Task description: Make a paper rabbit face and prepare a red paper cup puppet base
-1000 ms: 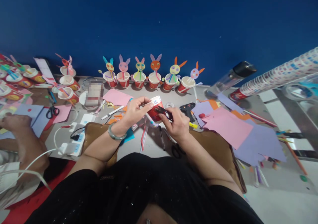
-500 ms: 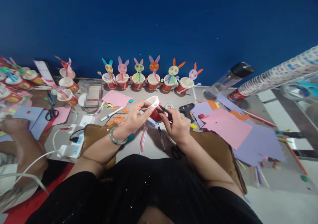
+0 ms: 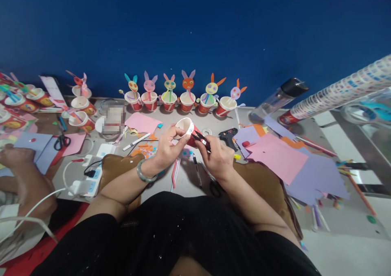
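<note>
A red and white paper cup (image 3: 184,125) is tilted between my hands over the table, its mouth towards the upper left. My left hand (image 3: 170,146) grips it at the rim, thumb outside. In my right hand (image 3: 217,155) is a slim black hand tool (image 3: 200,135) with a shiny metal part, against the cup's red side; its exact kind is unclear. Beneath the cup lies a small paper face (image 3: 187,153), partly covered. A pen (image 3: 197,170), red straws (image 3: 174,173) and black-handled scissors (image 3: 215,188) lie closer to my body.
Several cups with paper rabbits (image 3: 187,100) line the blue wall. A black glue gun (image 3: 228,136) and coloured paper (image 3: 277,155) lie to the right, near a clear bottle (image 3: 269,104) and a stack of cups (image 3: 336,90). A power strip (image 3: 94,174) and another person's hand (image 3: 18,155) are at left.
The cup has turned slightly, with its mouth further left and more of its red side showing. The black tool has shifted a little to the right along it.
</note>
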The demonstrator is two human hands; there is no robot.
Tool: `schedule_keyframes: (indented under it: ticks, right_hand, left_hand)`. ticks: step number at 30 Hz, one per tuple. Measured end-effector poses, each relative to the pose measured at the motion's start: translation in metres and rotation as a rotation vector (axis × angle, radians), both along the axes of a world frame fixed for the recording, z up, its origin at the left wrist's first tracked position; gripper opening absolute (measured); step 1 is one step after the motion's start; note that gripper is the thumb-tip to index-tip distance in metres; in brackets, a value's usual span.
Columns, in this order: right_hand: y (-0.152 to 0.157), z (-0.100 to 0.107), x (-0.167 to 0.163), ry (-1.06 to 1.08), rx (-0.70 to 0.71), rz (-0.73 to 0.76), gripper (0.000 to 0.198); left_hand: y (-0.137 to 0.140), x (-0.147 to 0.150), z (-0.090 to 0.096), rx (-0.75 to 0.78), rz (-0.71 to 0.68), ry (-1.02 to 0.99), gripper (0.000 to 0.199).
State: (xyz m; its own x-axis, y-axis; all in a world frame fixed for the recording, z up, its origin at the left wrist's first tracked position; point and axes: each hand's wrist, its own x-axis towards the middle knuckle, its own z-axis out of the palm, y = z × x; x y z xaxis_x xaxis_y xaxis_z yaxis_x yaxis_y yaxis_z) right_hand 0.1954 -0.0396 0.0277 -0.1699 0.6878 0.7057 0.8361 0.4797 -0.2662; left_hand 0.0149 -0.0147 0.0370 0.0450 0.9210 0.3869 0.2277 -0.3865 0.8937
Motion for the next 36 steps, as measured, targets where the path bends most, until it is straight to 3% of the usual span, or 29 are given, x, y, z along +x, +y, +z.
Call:
schedule_keyframes:
  ticks: [6,12,16,22,28,36]
  right_hand:
    - [-0.001,0.005,0.000,0.146,-0.216,0.071,0.034]
    - [-0.001,0.002,-0.001,0.029,-0.069,0.011,0.033]
    - [-0.002,0.001,-0.002,0.008,-0.053,-0.006,0.031]
    - [-0.003,0.001,-0.001,-0.055,0.008,-0.029,0.029]
    - [-0.002,-0.001,-0.001,-0.094,0.108,-0.051,0.026]
    - [-0.002,0.000,-0.001,-0.072,0.081,-0.019,0.026]
  left_hand:
    - [0.000,0.002,0.000,0.017,0.020,0.029,0.035]
    - [0.000,0.003,-0.004,0.062,0.028,0.007,0.032]
    - [-0.005,0.006,-0.008,0.022,0.060,0.010,0.037]
    - [-0.011,0.010,-0.018,-0.026,0.018,-0.116,0.027]
    - [-0.012,0.010,-0.016,-0.115,-0.012,-0.159,0.033]
    - [-0.013,0.010,-0.015,-0.109,-0.027,-0.181,0.034]
